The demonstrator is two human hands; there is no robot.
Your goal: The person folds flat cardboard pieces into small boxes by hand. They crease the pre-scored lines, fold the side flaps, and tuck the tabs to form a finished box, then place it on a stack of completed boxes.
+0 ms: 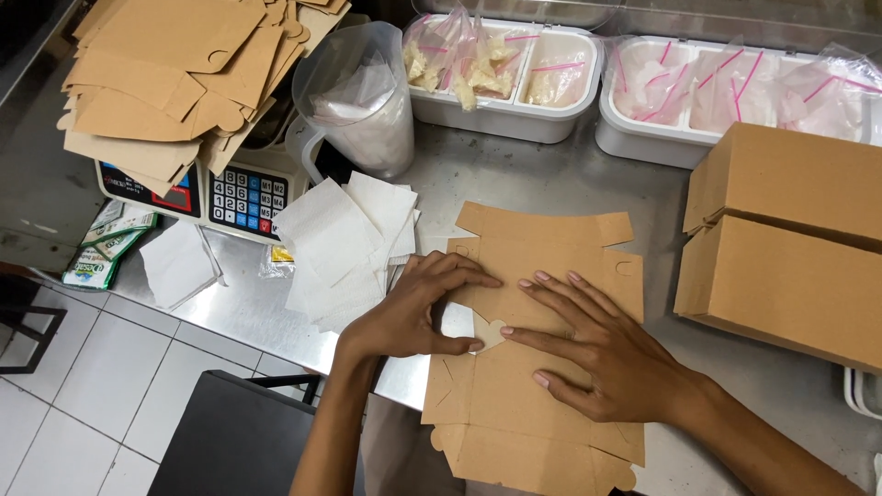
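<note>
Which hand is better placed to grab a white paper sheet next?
Probably left. The left hand rests on the near-left part of the flat brown box blank, right beside the pile of white paper sheets. The right hand lies flat farther right on the blank and would have to cross over.

Hands: two, left [418, 308] and right [606, 354]
Flat box blank under the hands [542, 404]: one
Folded cardboard boxes [785, 243]: two, stacked
White divided trays [514, 118]: two
Clear plastic jug [358, 96]: one
Weighing scale [243, 197]: one
Loose blanks on the scale [175, 83]: a pile, too overlapped to count
White paper sheets [344, 243]: a pile, uncountable
</note>
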